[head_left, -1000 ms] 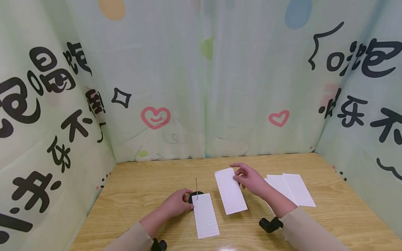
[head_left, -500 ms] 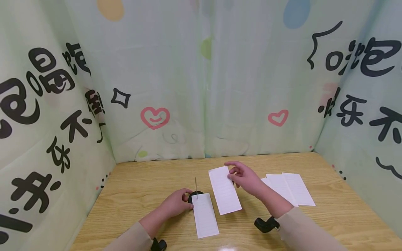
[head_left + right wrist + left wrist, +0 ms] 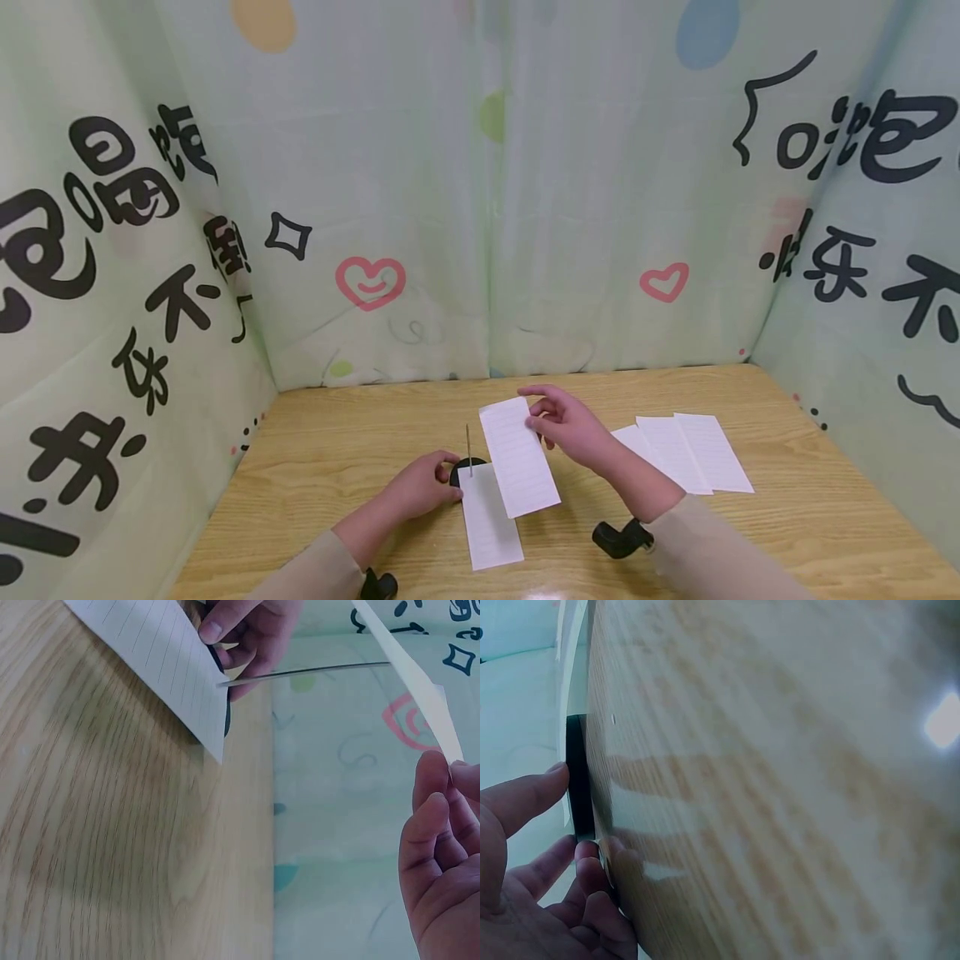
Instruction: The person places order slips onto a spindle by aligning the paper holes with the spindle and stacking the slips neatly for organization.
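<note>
My left hand grips the round black base of a bill spike that stands on the table, thumb and fingers at the base's edge in the left wrist view. From the base rises a thin metal spike. A lined paper slip is threaded low on it, lying over the base. My right hand pinches a second lined slip by its upper right edge. This slip hangs tilted above the first and partly covers it. In the right wrist view, the held slip is near the spike's tip.
Several loose lined slips lie overlapping on the right of the wooden table. Printed curtains enclose the back and both sides. Black wrist-worn devices sit near both sleeves.
My right hand has carried its slip leftward, so it now overlaps the threaded slip in the head view. The left hand has stayed still at the base.
</note>
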### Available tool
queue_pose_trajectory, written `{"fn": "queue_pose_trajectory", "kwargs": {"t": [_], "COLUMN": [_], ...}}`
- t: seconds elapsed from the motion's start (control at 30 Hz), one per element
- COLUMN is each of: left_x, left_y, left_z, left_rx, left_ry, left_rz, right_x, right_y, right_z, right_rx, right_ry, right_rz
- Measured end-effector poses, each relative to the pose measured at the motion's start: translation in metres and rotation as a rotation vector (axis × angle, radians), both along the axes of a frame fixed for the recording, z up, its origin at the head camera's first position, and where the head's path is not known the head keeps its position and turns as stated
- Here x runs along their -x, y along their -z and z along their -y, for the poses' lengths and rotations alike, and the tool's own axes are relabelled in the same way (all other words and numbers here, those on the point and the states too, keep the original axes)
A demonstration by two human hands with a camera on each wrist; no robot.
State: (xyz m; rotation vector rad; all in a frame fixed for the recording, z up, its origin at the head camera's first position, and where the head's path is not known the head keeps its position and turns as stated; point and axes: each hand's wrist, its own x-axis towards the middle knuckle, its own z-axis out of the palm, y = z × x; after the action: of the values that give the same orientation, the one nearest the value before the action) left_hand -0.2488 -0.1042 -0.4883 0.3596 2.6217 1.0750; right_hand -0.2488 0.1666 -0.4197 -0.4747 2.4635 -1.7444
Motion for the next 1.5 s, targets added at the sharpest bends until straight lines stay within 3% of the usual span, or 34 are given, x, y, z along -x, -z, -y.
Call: {"fn": "queue_pose_trajectory", "kwargs": {"t": [0.23,0.6,0.87,0.97,1.2,1.5], "left_x": [-0.002,-0.002,-0.004,-0.003,-0.001,-0.001], "left_y": [0.0,0.0,-0.002,-0.007,-0.024,-0.045], "left_z": [0.0,0.002,0.008,0.011,0.014,0.005], "left_rx": [-0.022,-0.043,-0.164,-0.214,-0.256,-0.347], "left_ry": [0.0,-0.027,-0.062,-0.085,-0.123,-0.157], "left_rz": [0.009,0.024,0.016,0.019,-0.052,-0.046], "right_x": [0.001,0.0,0.004,0.004,0.004,0.003], "right_y": [0.001,0.002,0.008,0.008,0.012,0.011], "right_z": [0.01,0.018,0.021,0.022,0.025,0.03], "right_rx": [0.008,0.016,-0.008,-0.009,0.01,0.014], "right_ry": [-0.04,-0.038,-0.029,-0.025,-0.03,-0.026], "right_rz": [-0.009,-0.007,0.01,0.012,0.023,0.033]}}
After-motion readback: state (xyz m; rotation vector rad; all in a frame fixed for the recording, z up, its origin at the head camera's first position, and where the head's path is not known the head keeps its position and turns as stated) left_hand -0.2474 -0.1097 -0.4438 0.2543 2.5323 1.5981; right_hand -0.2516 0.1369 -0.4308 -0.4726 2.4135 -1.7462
